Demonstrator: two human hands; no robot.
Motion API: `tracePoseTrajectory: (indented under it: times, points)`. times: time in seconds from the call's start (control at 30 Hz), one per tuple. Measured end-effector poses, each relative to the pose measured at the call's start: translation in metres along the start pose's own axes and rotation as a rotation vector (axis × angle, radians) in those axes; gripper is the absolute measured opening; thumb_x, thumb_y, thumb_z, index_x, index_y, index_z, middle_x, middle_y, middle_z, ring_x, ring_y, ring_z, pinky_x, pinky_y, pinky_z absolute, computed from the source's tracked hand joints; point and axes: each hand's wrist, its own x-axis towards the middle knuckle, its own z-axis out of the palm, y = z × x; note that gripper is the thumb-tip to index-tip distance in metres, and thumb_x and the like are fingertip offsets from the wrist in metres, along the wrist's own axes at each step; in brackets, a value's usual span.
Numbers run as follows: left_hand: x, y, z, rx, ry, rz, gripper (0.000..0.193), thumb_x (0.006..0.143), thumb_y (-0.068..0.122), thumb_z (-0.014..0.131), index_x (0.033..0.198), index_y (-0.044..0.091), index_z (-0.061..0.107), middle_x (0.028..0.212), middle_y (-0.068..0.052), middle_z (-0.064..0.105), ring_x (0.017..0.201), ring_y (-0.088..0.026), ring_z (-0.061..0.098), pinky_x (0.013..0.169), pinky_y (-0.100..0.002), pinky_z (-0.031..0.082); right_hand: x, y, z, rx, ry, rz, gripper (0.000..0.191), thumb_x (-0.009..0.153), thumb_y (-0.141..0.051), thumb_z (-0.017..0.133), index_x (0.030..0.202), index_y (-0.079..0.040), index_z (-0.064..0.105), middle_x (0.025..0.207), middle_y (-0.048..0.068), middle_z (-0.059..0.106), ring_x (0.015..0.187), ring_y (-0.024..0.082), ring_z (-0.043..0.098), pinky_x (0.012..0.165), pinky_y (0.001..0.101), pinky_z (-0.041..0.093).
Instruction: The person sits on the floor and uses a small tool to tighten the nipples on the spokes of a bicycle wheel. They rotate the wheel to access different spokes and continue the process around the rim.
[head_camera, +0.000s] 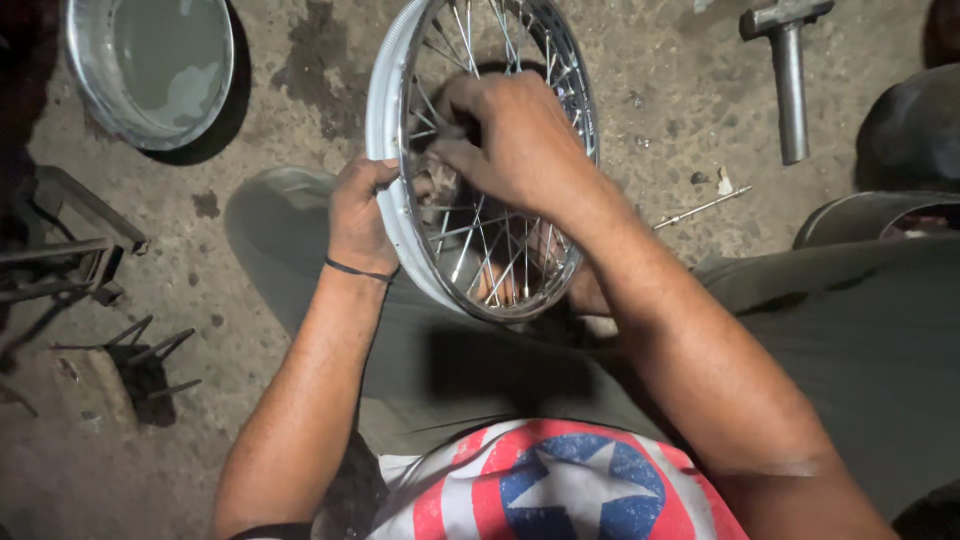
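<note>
A chrome spoked wheel rim (386, 80) stands tilted between my knees over a dirty concrete floor. My left hand (358, 212) grips the rim's left edge, thumb over the outer side. Reaching into the spokes (497, 262) near the hub, my right hand (515, 140) has its fingers closed around something small there; what it pinches is hidden by the fingers. A black band sits on my left wrist.
A shallow metal basin (150, 62) lies at the top left. A heavy metal hammer-like tool (790, 70) rests at the top right, a loose spoke (700, 209) below it. Dark metal frames (70, 250) and spikes (150, 355) stand at the left. A dark tyre (905, 130) is at the right.
</note>
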Motion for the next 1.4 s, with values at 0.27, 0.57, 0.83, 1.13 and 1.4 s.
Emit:
tracePoseTrajectory:
  times: [0.27, 0.57, 0.83, 1.13, 1.4]
  points:
    - [-0.009, 0.008, -0.003, -0.021, 0.094, -0.078, 0.038, 0.091, 0.02, 0.053, 0.113, -0.01, 0.063, 0.089, -0.019, 0.071, 0.076, -0.029, 0.071, 0.07, -0.038, 0.061, -0.016, -0.042, 0.046, -0.072, -0.263, 0.143, 0.022, 0.083, -0.017, 0.073, 0.1, -0.003, 0.074, 0.086, 0.025, 0.072, 0.085, 0.043, 0.071, 0.081, 0.0517, 0.056]
    - [-0.013, 0.019, -0.008, -0.006, 0.036, 0.005, 0.028, 0.092, 0.015, 0.055, 0.113, -0.001, 0.063, 0.099, -0.015, 0.07, 0.077, -0.024, 0.07, 0.064, -0.037, 0.058, 0.007, -0.024, 0.007, 0.041, 0.037, 0.05, 0.03, 0.083, -0.025, 0.079, 0.101, -0.002, 0.074, 0.088, 0.022, 0.074, 0.084, 0.036, 0.074, 0.078, 0.0459, 0.057]
    - [-0.016, 0.025, -0.017, -0.019, 0.106, -0.057, 0.031, 0.087, 0.019, 0.054, 0.104, -0.005, 0.066, 0.086, -0.017, 0.07, 0.074, -0.027, 0.071, 0.068, -0.036, 0.06, -0.002, -0.064, 0.048, 0.043, -0.274, 0.136, 0.026, 0.078, -0.013, 0.071, 0.102, -0.001, 0.074, 0.088, 0.026, 0.072, 0.087, 0.041, 0.071, 0.082, 0.0489, 0.056]
    - [-0.011, 0.02, -0.005, 0.02, 0.078, 0.031, 0.027, 0.091, 0.014, 0.058, 0.11, -0.004, 0.064, 0.092, -0.013, 0.069, 0.078, -0.026, 0.07, 0.067, -0.036, 0.057, 0.008, -0.03, 0.003, 0.074, 0.133, -0.139, 0.02, 0.087, -0.018, 0.078, 0.098, -0.001, 0.074, 0.091, 0.019, 0.074, 0.087, 0.037, 0.072, 0.079, 0.0455, 0.056]
    - [-0.011, 0.016, 0.007, 0.013, 0.102, 0.033, 0.024, 0.09, 0.014, 0.053, 0.105, -0.002, 0.062, 0.089, -0.017, 0.068, 0.074, -0.026, 0.068, 0.069, -0.037, 0.059, -0.008, -0.04, 0.034, 0.006, -0.267, 0.147, 0.019, 0.081, -0.014, 0.074, 0.096, -0.002, 0.075, 0.089, 0.025, 0.071, 0.089, 0.044, 0.07, 0.082, 0.0515, 0.054]
